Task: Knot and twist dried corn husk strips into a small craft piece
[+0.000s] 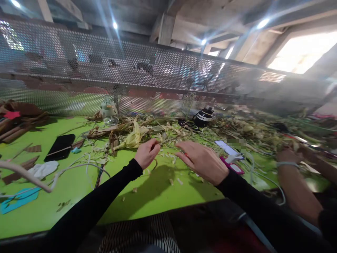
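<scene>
My left hand is held over the green table with its fingers curled against the thumb. Whatever it may pinch is hidden or too small to make out. A thin curved brown strip shows just below it. To its right, my right hand has its fingers stretched forward and the thumb apart, with nothing visible in it. Beyond both hands lies a heap of dry corn husks. One pale yellow-green husk bundle sits nearest my left hand. Small husk scraps are scattered under my hands.
A black phone, white cable and crumpled tissue lie left. Behind the husks stand a pale green bottle and a black bottle, before a perforated metal screen. A lit phone and a co-worker's hands are right.
</scene>
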A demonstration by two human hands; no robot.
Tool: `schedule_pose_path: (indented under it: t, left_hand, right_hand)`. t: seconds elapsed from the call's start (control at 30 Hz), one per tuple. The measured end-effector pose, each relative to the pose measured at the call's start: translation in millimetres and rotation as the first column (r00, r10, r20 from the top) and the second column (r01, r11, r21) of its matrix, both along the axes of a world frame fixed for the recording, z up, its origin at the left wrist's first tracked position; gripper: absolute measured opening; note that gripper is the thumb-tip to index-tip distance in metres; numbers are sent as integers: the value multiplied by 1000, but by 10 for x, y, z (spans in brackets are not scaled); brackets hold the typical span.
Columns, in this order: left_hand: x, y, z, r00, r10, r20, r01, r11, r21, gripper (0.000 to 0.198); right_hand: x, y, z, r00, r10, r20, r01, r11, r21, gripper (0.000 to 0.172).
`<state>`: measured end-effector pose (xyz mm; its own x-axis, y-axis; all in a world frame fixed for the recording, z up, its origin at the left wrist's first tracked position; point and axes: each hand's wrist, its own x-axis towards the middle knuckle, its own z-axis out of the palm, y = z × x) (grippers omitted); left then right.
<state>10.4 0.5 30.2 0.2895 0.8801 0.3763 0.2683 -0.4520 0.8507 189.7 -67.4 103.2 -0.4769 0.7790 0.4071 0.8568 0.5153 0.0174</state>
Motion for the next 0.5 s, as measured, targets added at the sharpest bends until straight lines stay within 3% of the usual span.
schedule_pose_path:
  t: [0.07,0.13,0.2,0.27,0.33,0.37,0.43,0.5]
  left_hand:
    - [-40,2,-5,985,41,-165,-10,983,182,16]
    - [-47,-36,-32,952,40,-304,54,954,294,16]
    - [-40,-115,-53,916,-24,-399,171,926,337,14]
    - [-49,-209,-40,896,-138,-421,299,890,345,13]
    - [-83,-276,8,909,-241,-341,360,866,348,14]
    - [-105,-288,36,933,-253,-256,331,882,335,15]
    - [-140,-263,75,981,-190,-38,193,948,252,17]
    - [-146,-181,70,981,-114,155,97,989,107,20]
  right_hand:
    - [14,41,10,984,22,174,-33,998,62,25]
    - [1,107,51,970,29,243,-51,995,83,29]
    - [-17,210,122,974,50,223,-68,995,73,29]
    - [-6,346,190,982,119,144,-117,993,-21,26]
    - [38,478,204,981,196,4,-191,961,-201,22]
    - [62,528,176,977,197,-80,-212,937,-277,21]
    - [78,574,42,970,136,-204,-199,922,-333,24]
    - [30,535,-180,966,89,-244,-167,932,-320,27]
